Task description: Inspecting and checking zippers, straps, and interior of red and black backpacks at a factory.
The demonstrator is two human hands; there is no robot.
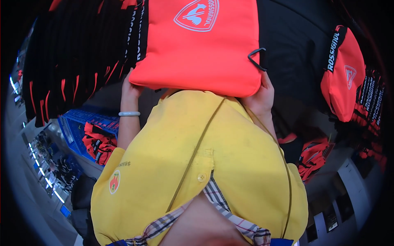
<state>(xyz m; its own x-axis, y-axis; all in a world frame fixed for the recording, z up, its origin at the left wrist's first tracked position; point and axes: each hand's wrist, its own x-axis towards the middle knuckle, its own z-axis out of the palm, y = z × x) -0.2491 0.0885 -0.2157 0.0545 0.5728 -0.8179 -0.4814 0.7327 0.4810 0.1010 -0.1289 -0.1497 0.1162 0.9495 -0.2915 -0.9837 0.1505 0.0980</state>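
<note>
A flat, bright red fabric bag (197, 57) lies in front of my chest, with a pale shield-shaped print, a black lettered band along its left side and a black loop at its right edge. At its near left corner, my left hand (130, 85) grips the edge, a pale bangle on the wrist. My right hand (262, 92) holds the near right corner, just below the black loop. Most fingers of both hands are hidden beneath the fabric.
Many black pieces with red tabs (65, 61) are stacked at the left. Below them stands a blue crate (74, 123) beside red and black pieces (98, 143). Another red bag (347, 76) lies at the far right, next to a stack of similar ones (371, 98).
</note>
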